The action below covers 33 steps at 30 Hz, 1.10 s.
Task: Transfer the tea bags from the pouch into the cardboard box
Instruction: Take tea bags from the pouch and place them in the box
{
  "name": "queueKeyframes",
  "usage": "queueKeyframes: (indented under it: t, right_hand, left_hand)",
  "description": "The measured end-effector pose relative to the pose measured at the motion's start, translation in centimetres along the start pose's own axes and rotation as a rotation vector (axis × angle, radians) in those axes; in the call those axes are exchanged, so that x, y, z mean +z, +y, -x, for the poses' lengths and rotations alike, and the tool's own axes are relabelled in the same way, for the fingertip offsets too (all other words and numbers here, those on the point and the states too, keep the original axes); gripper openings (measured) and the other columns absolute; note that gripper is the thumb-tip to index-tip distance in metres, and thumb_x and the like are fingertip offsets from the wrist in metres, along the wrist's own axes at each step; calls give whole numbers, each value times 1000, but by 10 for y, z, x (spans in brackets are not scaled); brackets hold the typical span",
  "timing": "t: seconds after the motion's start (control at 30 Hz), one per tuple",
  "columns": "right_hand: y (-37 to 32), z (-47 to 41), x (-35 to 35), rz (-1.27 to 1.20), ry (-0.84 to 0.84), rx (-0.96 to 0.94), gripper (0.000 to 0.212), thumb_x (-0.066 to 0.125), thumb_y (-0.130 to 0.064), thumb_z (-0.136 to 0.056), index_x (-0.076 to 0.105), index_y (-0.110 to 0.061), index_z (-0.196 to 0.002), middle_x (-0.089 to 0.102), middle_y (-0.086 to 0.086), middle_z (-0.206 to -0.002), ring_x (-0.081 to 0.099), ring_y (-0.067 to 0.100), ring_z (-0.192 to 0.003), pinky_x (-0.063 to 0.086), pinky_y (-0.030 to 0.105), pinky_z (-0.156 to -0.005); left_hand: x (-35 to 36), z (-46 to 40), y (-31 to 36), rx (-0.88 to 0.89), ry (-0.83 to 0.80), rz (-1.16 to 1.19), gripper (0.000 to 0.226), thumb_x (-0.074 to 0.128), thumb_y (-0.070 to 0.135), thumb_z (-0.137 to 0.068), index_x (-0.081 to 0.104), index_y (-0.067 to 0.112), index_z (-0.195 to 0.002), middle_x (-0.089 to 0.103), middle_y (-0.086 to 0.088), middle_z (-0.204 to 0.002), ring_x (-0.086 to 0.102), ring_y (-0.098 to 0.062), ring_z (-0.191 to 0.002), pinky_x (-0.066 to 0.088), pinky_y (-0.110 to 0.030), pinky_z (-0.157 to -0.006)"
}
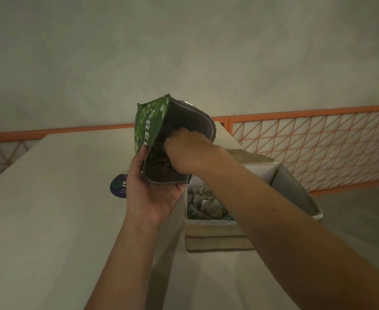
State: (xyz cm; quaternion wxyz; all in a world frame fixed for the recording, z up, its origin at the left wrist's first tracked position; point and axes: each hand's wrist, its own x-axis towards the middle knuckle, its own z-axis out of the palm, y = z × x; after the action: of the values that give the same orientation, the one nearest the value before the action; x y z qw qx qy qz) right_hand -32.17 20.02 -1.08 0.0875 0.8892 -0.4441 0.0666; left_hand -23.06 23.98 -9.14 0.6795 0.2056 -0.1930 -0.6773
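My left hand (149,190) grips the green pouch (152,124) from below and holds it up above the table, its mouth wide open toward me. My right hand (188,151) reaches into that mouth; its fingers are curled among the dark tea bags inside, and the fingertips are hidden by the pouch, so I cannot tell what they hold. Under my right forearm stands the open cardboard box (215,239), with several tea bags (206,205) lying in it.
The pale table (49,209) stretches out to the left. A round purple sticker (117,186) lies on it behind my left hand. An orange mesh railing (318,139) runs along the back and right, in front of a plain wall.
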Motion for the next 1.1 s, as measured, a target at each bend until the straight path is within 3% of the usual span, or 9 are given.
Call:
queueKeyframes:
  t: [0.13, 0.27, 0.43, 0.63, 0.73, 0.83, 0.93, 1.03, 1.1]
  right_hand:
    - [-3, -10, 12, 105, -4, 17, 30, 50, -19, -94, 57, -15, -123, 51, 10, -132, 45, 28, -119, 35, 39, -100]
    - [0, -11, 18, 35, 111, 0, 27, 52, -22, -95, 61, -14, -119, 54, 9, -128, 47, 27, -118, 40, 37, -92]
    - [10, 11, 3, -381, 236, -28, 4, 59, -20, -89, 57, -17, -92, 63, -1, -87, 63, 18, -82, 52, 28, -68]
    - [34, 76, -13, -897, 509, 44, 13, 68, -15, -88, 56, -17, -85, 66, -3, -80, 65, 9, -70, 56, 25, -62]
    - [59, 102, -3, -933, 565, 191, 17, 71, -19, -86, 55, -22, -94, 66, -6, -84, 63, 6, -70, 51, 16, -59]
    - [84, 123, 15, -941, 499, 314, 28, 71, -17, -86, 57, -25, -109, 66, -1, -84, 66, 17, -71, 56, 29, -62]
    - [97, 140, 33, -872, 435, 411, 23, 71, -19, -85, 63, -28, -105, 65, 6, -80, 65, 26, -71, 57, 37, -64]
    - [105, 146, 44, -831, 442, 515, 13, 72, -24, -85, 67, -28, -96, 65, 8, -77, 63, 27, -71, 52, 31, -59]
    - [109, 145, 46, -801, 412, 554, 17, 70, -28, -85, 67, -26, -102, 66, 2, -85, 64, 20, -76, 50, 22, -59]
  left_hand:
    - [1, 1, 0, 1, -3, -8, 50, 45, 50, -99, 63, 18, -134, 66, -10, -135, 58, -27, -130, 42, -40, -110]
    - [3, 2, 1, -9, -10, -18, 52, 44, 50, -99, 61, 19, -136, 66, -8, -135, 62, -24, -125, 51, -37, -98]
    - [1, 2, 1, -28, -13, 2, 48, 46, 50, -100, 65, 20, -131, 71, -7, -122, 71, -22, -100, 59, -30, -78]
    - [-1, -1, 1, -41, -83, 0, 50, 43, 53, -100, 65, 18, -128, 69, -11, -123, 71, -27, -99, 59, -32, -71]
    - [-2, -1, 1, -49, -106, 14, 48, 42, 52, -100, 69, 19, -123, 69, -12, -125, 71, -28, -101, 59, -32, -73]
    - [-2, 0, 0, -49, -95, 28, 48, 45, 52, -99, 76, 18, -113, 69, -12, -126, 70, -29, -104, 59, -32, -75]
    - [0, 2, -1, -40, -69, 25, 49, 45, 52, -99, 80, 18, -106, 70, -12, -125, 70, -29, -104, 58, -31, -77]
    - [1, 3, -2, -38, -56, 27, 48, 47, 52, -98, 81, 19, -106, 69, -13, -127, 67, -29, -109, 56, -32, -83]
    - [2, 3, -2, -39, -50, 26, 48, 48, 52, -97, 81, 19, -105, 69, -13, -128, 66, -29, -111, 55, -33, -85]
